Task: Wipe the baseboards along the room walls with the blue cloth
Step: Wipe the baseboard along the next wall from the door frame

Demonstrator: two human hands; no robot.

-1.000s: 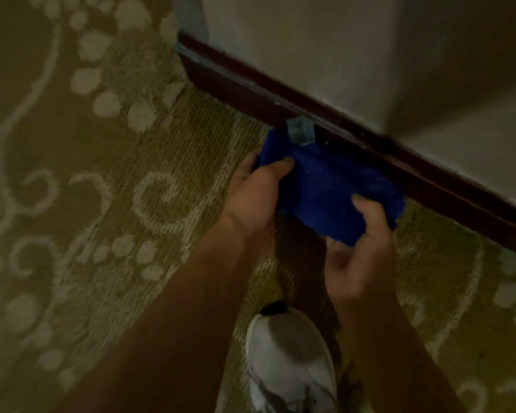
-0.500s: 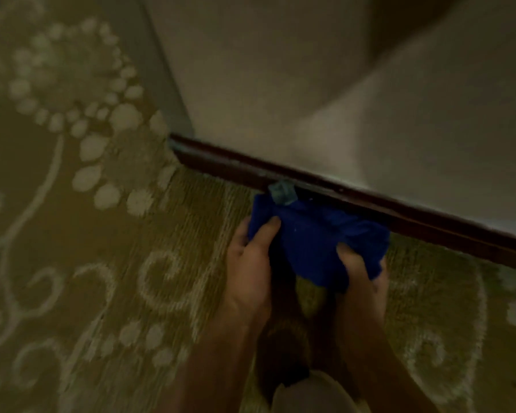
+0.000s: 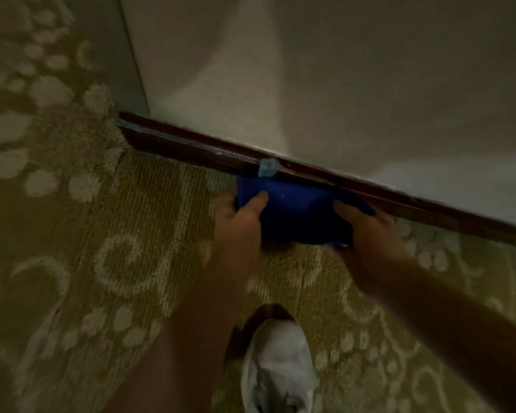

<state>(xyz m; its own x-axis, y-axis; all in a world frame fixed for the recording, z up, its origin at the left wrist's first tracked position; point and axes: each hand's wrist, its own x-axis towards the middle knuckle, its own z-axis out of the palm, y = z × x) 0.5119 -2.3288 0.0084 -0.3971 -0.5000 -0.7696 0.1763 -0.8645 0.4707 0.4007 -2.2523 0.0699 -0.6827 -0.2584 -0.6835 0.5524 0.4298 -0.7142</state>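
My left hand (image 3: 241,225) and right hand (image 3: 370,231) each pinch the blue cloth (image 3: 295,213), arms outstretched, against the baseboard (image 3: 191,147).

Carpet (image 3: 72,234) open leftward; wall (image 3: 340,84), baseboard (image 3: 191,149) block ahead.

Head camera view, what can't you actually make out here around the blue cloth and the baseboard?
- Baseboard behind the blue cloth: hidden by the cloth, so contact and cleanliness are unclear.
- Fingers of the left hand and right hand: tucked under the cloth; only the thumbs show.
- Pale tag: too small and blurred to read.
- Baseboard's right stretch: cut off by the frame edge.
- White shoe: cut off at the bottom edge.
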